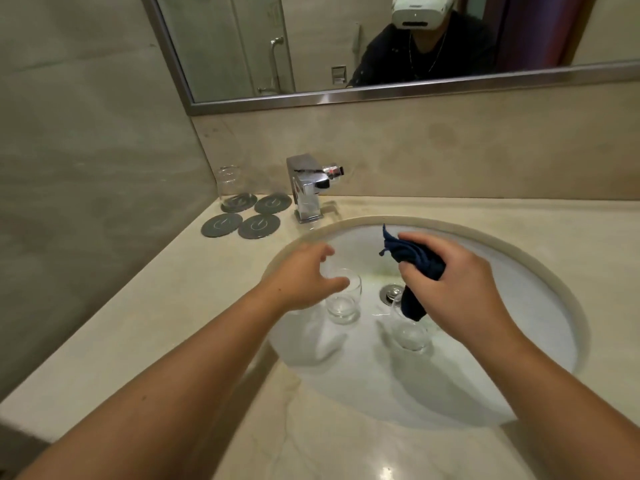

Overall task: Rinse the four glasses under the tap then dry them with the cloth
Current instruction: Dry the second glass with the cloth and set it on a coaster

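Two clear glasses stand upright in the white sink point(485, 393). One glass point(343, 301) is left of the drain, the other glass point(410, 332) sits below the drain. My left hand point(304, 275) hovers over the left glass with fingers spread and holds nothing. My right hand point(457, 289) grips a dark blue cloth point(415, 261), whose tail hangs into the mouth of the right glass. A third glass point(229, 183) stands on a grey coaster at the back left. The chrome tap point(306, 188) shows no running water.
Three bare grey coasters point(258, 226) lie on the beige counter point(156, 323) left of the tap. The drain point(391, 292) sits mid-sink. A mirror point(346, 46) hangs above the backsplash, and a tiled wall closes the left side.
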`<act>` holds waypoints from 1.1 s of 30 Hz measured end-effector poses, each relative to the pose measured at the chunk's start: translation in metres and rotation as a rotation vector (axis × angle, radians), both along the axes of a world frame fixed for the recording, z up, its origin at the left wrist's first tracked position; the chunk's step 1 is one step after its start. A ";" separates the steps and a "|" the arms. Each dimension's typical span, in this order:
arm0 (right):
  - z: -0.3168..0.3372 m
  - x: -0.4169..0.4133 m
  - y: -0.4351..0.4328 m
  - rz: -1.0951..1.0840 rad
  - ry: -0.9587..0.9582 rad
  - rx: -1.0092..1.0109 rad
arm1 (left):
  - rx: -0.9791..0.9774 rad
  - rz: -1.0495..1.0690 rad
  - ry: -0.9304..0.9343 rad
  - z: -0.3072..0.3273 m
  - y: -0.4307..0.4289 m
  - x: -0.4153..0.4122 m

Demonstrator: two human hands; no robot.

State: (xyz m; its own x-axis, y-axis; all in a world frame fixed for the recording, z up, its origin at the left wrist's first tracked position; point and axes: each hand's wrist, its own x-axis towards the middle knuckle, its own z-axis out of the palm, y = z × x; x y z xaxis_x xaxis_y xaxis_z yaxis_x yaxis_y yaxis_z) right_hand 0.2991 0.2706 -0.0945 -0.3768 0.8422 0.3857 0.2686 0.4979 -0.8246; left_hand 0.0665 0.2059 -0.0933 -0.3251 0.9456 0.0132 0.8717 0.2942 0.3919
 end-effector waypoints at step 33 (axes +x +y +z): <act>-0.008 -0.006 0.010 0.122 0.301 -0.540 | 0.212 0.256 -1.002 0.012 -0.013 0.041</act>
